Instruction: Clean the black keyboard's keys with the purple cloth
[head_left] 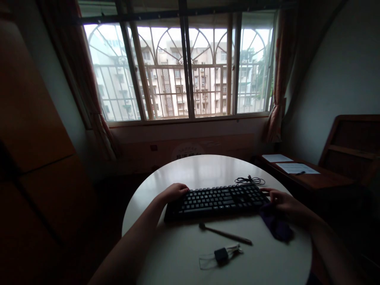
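A black keyboard [221, 200] with light legends stretches across the white round table. My left hand [176, 191] is closed around its left end, thumb near the top corner. My right hand [280, 202] is at the keyboard's right end, fingers bent, with a dark purple cloth [276, 227] bunched beneath them and trailing onto the table. Some of those fingers are hidden in shadow. In front of the keyboard lies a thin brush [227, 233] with a dark round head. Nearer me rests a wire keycap puller [221, 256] with a black grip.
Behind the keyboard's right half lies a coiled black cable [249, 180]. The round table's edge [128, 215] curves around on the left. To the right, a wooden bench [329, 180] bears paper sheets [297, 168] and a dark pen. A barred window [190, 75] is beyond.
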Demonstrator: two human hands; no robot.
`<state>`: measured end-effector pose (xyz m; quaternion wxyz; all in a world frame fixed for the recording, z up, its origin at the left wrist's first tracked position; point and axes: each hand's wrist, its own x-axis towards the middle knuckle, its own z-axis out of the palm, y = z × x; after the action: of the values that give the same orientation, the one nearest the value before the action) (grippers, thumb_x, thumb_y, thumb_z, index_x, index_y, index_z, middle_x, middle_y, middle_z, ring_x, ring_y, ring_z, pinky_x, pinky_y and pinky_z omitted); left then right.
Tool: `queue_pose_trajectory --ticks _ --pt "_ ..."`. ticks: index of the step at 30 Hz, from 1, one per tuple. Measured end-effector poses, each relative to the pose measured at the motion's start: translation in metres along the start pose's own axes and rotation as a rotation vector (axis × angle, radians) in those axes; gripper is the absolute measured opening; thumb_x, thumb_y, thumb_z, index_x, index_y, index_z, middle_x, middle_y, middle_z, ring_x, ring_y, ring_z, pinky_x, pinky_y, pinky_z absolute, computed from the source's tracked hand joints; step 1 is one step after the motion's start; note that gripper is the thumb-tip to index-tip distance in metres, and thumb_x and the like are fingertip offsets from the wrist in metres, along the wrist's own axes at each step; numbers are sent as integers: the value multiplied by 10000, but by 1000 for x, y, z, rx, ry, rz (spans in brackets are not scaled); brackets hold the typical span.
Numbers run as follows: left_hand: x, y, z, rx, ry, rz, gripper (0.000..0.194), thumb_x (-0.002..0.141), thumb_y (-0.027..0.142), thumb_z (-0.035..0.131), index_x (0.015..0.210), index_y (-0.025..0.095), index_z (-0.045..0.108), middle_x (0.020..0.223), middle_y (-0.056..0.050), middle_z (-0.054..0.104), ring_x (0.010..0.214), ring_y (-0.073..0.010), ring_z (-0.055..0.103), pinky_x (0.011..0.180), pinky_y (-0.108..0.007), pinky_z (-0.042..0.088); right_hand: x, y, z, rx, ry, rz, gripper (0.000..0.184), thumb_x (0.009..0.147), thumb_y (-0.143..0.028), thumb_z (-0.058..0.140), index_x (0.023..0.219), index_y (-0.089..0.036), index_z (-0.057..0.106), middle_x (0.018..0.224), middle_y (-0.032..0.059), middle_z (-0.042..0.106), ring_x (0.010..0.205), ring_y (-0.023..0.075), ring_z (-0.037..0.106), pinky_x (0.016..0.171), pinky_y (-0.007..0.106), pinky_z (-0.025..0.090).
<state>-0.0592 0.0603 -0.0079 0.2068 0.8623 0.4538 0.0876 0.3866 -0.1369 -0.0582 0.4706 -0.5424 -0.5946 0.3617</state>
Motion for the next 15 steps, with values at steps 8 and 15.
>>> queue_pose_trajectory --ticks 8,15 --pt "2 -1 1 -10 -9 -19 400 876 417 462 1043 178 736 1048 -60 735 958 -234 659 798 -274 477 8 2 9 -202 55 -24 395 660 -505 767 675 -173 553 1550 123 379 1217 403 563 835 407 568" --pt "2 1 0 22 -13 -7 421 880 412 442 1053 165 735 1037 -65 738 944 -236 662 803 -281 475 16 5 7 -246 46 -74 430 615 -544 813 661 -195 565 1198 151 675 1263 424 516 960 455 507"
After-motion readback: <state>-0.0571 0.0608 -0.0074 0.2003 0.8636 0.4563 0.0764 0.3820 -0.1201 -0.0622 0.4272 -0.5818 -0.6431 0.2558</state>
